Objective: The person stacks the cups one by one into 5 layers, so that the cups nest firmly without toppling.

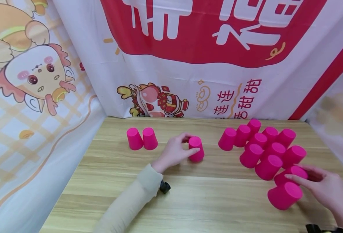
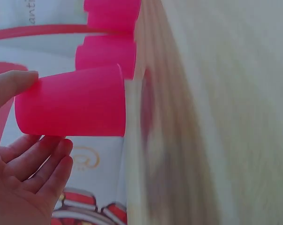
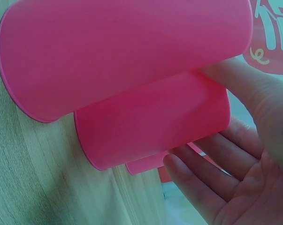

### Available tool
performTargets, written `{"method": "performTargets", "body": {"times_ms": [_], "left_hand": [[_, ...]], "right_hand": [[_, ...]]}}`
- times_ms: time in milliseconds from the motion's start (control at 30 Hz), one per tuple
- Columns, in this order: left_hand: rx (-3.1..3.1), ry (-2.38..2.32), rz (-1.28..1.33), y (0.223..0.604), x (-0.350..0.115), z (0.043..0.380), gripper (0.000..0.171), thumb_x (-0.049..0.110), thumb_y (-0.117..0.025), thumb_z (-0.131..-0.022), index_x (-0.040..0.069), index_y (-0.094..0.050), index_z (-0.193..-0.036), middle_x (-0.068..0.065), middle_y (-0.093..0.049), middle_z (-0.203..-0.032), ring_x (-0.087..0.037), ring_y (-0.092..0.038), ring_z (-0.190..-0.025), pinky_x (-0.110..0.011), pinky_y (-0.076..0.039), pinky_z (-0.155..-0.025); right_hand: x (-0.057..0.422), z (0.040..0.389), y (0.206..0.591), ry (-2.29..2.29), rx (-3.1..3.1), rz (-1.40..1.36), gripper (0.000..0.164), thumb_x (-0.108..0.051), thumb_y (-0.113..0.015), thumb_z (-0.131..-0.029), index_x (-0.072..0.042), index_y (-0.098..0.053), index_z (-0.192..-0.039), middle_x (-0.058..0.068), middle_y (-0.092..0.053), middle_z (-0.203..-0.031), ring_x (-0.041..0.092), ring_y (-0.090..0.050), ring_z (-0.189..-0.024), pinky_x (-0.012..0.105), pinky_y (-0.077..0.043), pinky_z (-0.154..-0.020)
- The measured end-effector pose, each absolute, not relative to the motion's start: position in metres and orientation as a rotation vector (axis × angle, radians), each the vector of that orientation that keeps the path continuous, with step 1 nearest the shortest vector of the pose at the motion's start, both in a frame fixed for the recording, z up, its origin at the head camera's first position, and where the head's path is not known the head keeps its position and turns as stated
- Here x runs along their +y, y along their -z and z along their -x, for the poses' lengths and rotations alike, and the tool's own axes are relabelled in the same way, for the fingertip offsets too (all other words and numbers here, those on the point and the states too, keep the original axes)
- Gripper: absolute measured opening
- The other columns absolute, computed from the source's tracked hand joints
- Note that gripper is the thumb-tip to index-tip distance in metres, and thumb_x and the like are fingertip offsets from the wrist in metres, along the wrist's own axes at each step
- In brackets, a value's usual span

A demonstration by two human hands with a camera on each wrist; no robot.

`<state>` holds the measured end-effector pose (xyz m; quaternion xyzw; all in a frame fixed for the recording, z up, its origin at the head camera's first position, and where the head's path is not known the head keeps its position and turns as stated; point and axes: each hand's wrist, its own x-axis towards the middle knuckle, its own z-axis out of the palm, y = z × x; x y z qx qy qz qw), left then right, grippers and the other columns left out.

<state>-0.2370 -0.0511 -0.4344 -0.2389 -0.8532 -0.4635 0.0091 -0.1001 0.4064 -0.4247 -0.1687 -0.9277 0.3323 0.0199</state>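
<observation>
My left hand (image 1: 177,150) holds an upside-down pink plastic cup (image 1: 196,142) by its upper part, thumb on one side and fingers on the other. In the left wrist view a narrow gap shows between the rim of this cup (image 2: 75,103) and the wooden table. At the right, my right hand (image 1: 326,184) grips another upside-down pink cup (image 1: 282,178) near the front of a cluster. The right wrist view shows thumb and fingers on either side of that cup (image 3: 155,122). A nearer pink cup (image 3: 122,51) partly covers it there.
Two upside-down pink cups (image 1: 135,139) stand side by side at the back left. Several more pink cups (image 1: 253,155) stand close together at the right. The wooden table (image 1: 212,200) meets a printed cloth (image 1: 203,74) behind and another cloth (image 1: 72,136) at the left.
</observation>
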Motion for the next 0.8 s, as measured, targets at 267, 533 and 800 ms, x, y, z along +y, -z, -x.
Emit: {"method": "performTargets", "body": {"times_ms": [267, 533, 800], "left_hand": [[-2.620, 1.420, 0.468, 0.422, -0.083, 0.247, 0.056, 0.055, -0.084, -0.080, 0.022, -0.068, -0.122, 0.006, -0.070, -0.112, -0.017, -0.062, -0.108, -0.042, -0.052, -0.092], [-2.561, 1.335, 0.321, 0.404, -0.120, 0.259, 0.059, 0.055, -0.086, -0.077, 0.020, -0.072, -0.122, 0.005, -0.070, -0.113, -0.020, -0.062, -0.102, -0.044, -0.051, -0.088], [-2.605, 1.262, 0.244, 0.402, -0.145, 0.267, 0.061, 0.052, -0.086, -0.078, 0.015, -0.070, -0.125, -0.003, -0.065, -0.121, -0.027, -0.058, -0.105, -0.039, -0.056, -0.076]], "right_hand": [[0.405, 0.099, 0.422, -1.061, -2.887, 0.515, 0.087, -0.057, -0.079, -0.083, 0.006, -0.057, -0.139, 0.029, -0.066, -0.121, -0.006, -0.055, -0.075, 0.023, -0.052, -0.056], [0.406, 0.099, 0.421, -1.080, -2.898, 0.513, 0.088, -0.057, -0.078, -0.084, 0.006, -0.054, -0.141, 0.030, -0.064, -0.124, -0.007, -0.054, -0.075, 0.024, -0.053, -0.057], [0.408, 0.099, 0.424, -1.066, -2.901, 0.509, 0.089, -0.059, -0.078, -0.083, 0.005, -0.056, -0.140, 0.029, -0.065, -0.123, -0.009, -0.053, -0.074, 0.024, -0.053, -0.057]]}}
